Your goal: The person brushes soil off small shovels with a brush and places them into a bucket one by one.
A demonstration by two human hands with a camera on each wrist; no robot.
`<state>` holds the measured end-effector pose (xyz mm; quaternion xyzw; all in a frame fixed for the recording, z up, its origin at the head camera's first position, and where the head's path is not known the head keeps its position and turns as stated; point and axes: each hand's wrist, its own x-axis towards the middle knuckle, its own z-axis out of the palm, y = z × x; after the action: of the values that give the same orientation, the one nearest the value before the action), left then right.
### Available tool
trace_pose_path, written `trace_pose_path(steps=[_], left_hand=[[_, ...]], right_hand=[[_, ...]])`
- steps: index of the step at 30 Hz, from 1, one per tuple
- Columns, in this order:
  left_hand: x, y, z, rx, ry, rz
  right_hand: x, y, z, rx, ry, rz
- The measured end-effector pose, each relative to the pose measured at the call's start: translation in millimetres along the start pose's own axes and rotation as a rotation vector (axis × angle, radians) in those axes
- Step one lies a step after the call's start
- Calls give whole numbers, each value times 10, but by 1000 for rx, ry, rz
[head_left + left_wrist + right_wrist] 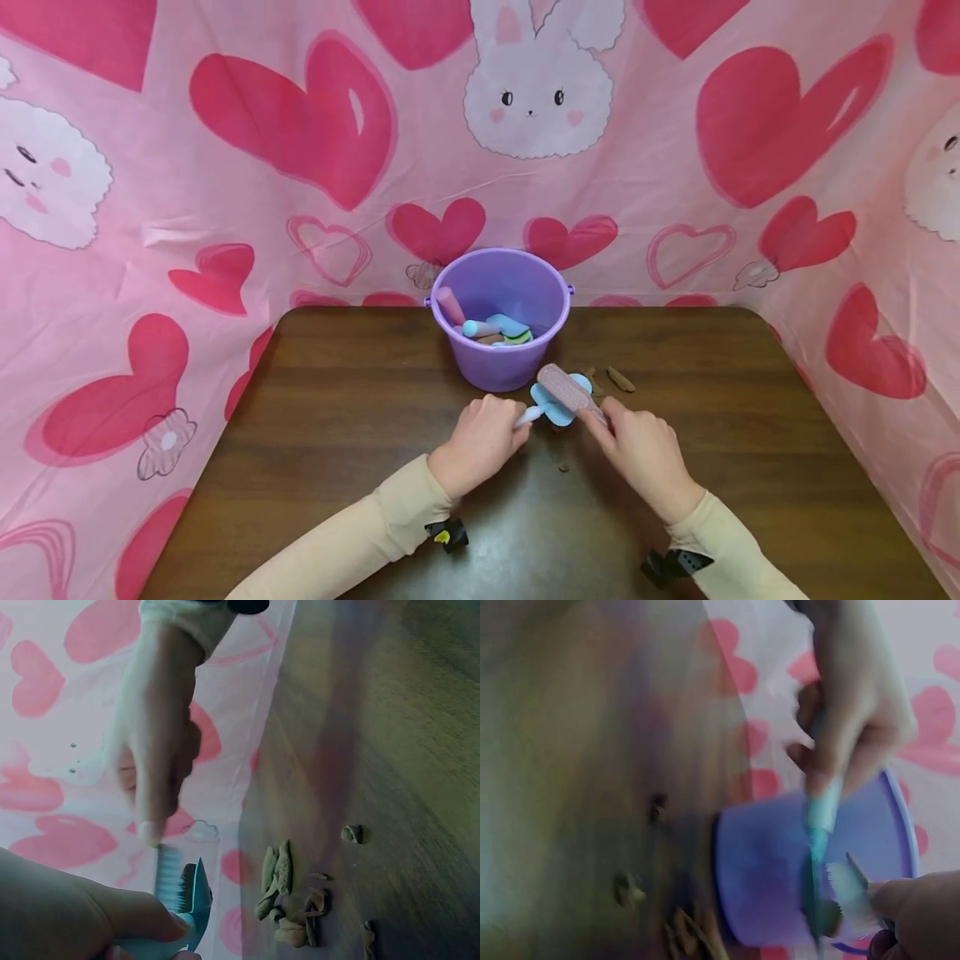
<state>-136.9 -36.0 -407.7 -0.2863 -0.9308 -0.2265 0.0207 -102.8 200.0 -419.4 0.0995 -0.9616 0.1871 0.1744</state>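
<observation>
My left hand [480, 442] grips the pale handle of a small light-blue toy shovel [553, 414], held over the table just in front of the bucket. In my right hand [648, 454] is a pinkish brush [562, 385], its bristles [169, 876] facing the shovel's blade. A dark brown piece [187, 888] lies on the blade, between it and the bristles. Several dry, curled brown pieces [282, 868] are scattered on the tabletop beneath and beyond the shovel.
A purple bucket [495, 364] stands at the back middle of the brown wooden table [337, 417]. Inside it are toy tools, including a pink handle [450, 305] and a blue piece [510, 325]. Pink heart-printed cloth [420, 175] surrounds the table's back and sides.
</observation>
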Motion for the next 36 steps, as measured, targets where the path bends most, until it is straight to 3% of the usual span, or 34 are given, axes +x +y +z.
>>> trace_pose_path(steps=[3,10,14,18,24,31,36], left_hand=[[-18,-5,2,1,3,5],[-56,-42,38,-34,-11,-4],[-48,-56,37,-48,-10,-9],[-38,-60,26,-34,15,3],[-46,-52,10,-18,39,7],[-55,-38,-17,-69,-6,0],[-62,-41,-24,-89,-24,-16]], right_hand=[[-31,-1,37,-19,4,-14],[34,154,3,-11,-63,85],[55,186,8,-8,-27,88],[45,121,23,0,19,36],[-39,21,74,7,-55,-56],[-4,137,24,-37,-41,28],[40,240,-28,-1,-94,83]])
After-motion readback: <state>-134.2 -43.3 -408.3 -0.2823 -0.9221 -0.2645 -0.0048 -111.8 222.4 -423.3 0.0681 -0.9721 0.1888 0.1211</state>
